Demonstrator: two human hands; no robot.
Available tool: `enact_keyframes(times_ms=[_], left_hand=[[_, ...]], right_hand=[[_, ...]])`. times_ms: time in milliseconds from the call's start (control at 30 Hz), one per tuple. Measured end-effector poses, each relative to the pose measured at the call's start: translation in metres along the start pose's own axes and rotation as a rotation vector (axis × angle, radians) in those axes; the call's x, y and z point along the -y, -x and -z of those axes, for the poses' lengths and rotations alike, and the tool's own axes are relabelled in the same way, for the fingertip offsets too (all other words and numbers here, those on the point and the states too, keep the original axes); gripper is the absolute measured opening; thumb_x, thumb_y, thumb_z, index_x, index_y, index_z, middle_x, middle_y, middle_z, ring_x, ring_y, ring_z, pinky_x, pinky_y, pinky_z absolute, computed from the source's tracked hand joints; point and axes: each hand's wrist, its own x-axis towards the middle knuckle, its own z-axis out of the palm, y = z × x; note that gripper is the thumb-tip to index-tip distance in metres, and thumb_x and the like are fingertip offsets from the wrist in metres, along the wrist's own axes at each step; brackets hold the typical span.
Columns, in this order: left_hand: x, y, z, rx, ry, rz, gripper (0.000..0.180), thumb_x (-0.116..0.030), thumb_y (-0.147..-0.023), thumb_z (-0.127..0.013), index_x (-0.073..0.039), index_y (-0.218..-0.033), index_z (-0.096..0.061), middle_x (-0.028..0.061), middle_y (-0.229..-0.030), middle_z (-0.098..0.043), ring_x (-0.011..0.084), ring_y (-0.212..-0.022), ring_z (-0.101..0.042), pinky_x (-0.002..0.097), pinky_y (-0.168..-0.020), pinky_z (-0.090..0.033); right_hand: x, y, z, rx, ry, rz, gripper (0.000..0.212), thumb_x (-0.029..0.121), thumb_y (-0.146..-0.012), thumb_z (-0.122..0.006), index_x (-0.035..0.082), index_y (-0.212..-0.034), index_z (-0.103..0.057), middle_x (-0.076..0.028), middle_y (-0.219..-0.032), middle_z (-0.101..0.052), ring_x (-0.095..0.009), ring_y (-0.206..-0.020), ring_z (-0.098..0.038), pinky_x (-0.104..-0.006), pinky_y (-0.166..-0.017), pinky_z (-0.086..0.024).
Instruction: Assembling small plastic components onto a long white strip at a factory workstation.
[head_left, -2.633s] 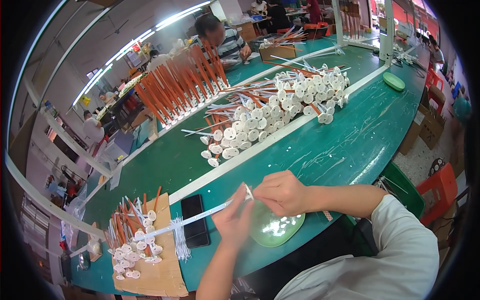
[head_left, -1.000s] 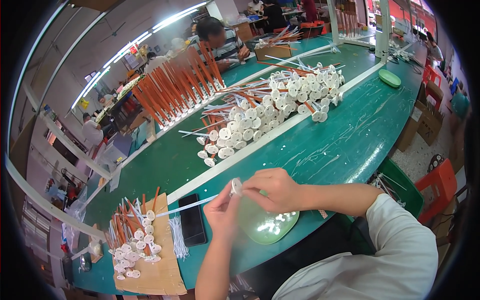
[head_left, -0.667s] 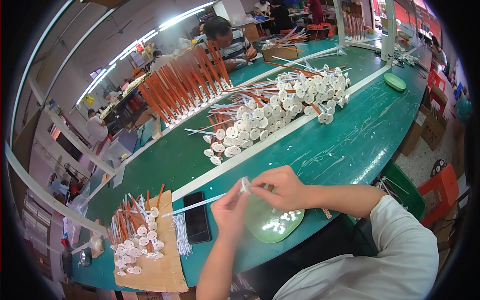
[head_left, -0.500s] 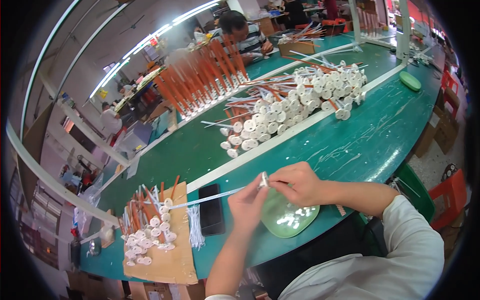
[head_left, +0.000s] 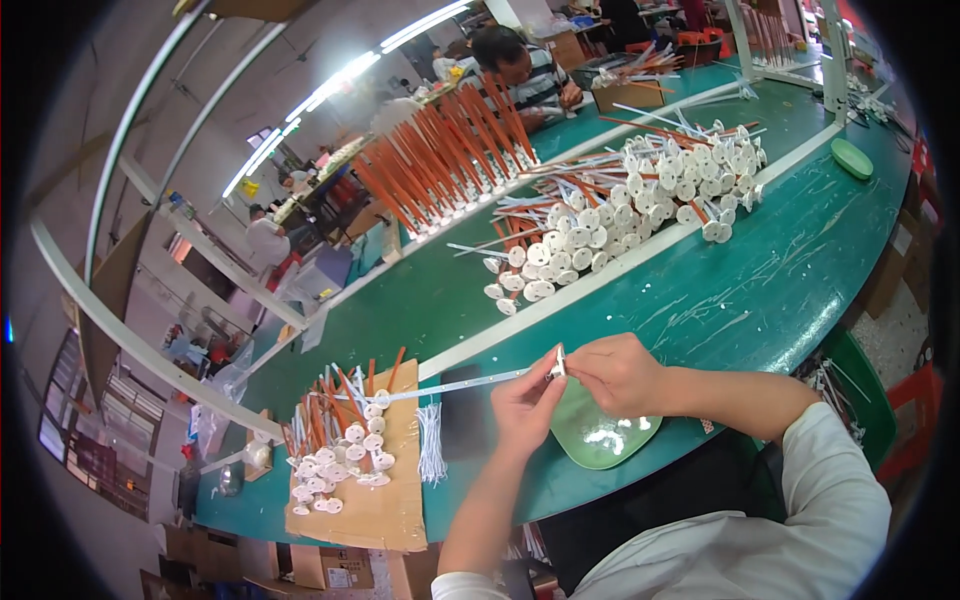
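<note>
My left hand is closed around a white round disc piece seen edge-on. From it a long pale strip runs left toward the cardboard. My right hand is closed at the disc's right side, thumb and fingers pinched; whatever lies between those fingertips is too small to make out. Beneath both hands sits a light green dish with small shiny bits in it. Left of my hands are a dark phone and a bundle of white cords.
On a cardboard sheet lie several disc pieces with orange and pale strips. A larger pile lies beyond a white rail. Upright orange strips stand farther back, near a seated co-worker. Another green dish is far right.
The whole view has swung a little left, so everything sits farther right in the picture. Both hands still meet at the same disc, with little change in their grip.
</note>
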Motion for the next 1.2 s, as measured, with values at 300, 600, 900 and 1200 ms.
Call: enact_keyframes(times_ms=[300, 600, 900, 1200], left_hand=[[-0.055, -0.044, 0.107, -0.498, -0.487, 0.009, 0.030, -0.005, -0.078, -0.083, 0.002, -0.105, -0.072, 0.0020, -0.084, -0.070, 0.0077, -0.071, -0.063, 0.0214, -0.066, -0.051], [-0.152, 0.024, 0.370, 0.090, -1.263, 0.545, 0.032, -0.023, -0.077, -0.077, -0.007, -0.105, -0.076, 0.0028, -0.062, -0.066, 0.0062, -0.059, -0.056, 0.0258, -0.053, -0.045], [-0.129, 0.009, 0.401, 0.329, -1.534, 0.813, 0.028, -0.009, -0.076, -0.079, 0.000, -0.102, -0.077, 0.0050, -0.067, -0.070, 0.0104, -0.056, -0.063, 0.0281, -0.053, -0.051], [-0.166, -0.045, 0.319, 0.222, -1.967, 0.390, 0.043, -0.014, -0.072, -0.076, -0.004, -0.114, -0.070, 0.0192, -0.095, -0.071, 0.0375, -0.092, -0.068, 0.0388, -0.083, -0.055]], right_hand=[[-0.019, -0.004, 0.012, -0.040, -0.004, -0.168, 0.017, 0.013, -0.083, -0.073, 0.002, -0.095, -0.069, -0.013, -0.085, -0.070, -0.031, -0.071, -0.068, -0.0382, -0.062, -0.056], [-0.052, 0.006, -0.007, 0.038, 0.136, -0.126, 0.013, 0.020, -0.085, -0.069, 0.007, -0.086, -0.071, -0.008, -0.081, -0.070, -0.030, -0.072, -0.068, -0.0425, -0.063, -0.055], [-0.073, 0.016, 0.004, 0.101, 0.172, -0.231, 0.015, 0.022, -0.085, -0.067, 0.008, -0.084, -0.072, -0.009, -0.077, -0.068, -0.032, -0.072, -0.067, -0.0442, -0.065, -0.055], [-0.073, 0.024, 0.011, 0.075, 0.266, -0.378, 0.022, 0.029, -0.080, -0.071, 0.008, -0.082, -0.071, -0.012, -0.079, -0.068, -0.035, -0.076, -0.068, -0.0466, -0.069, -0.055]])
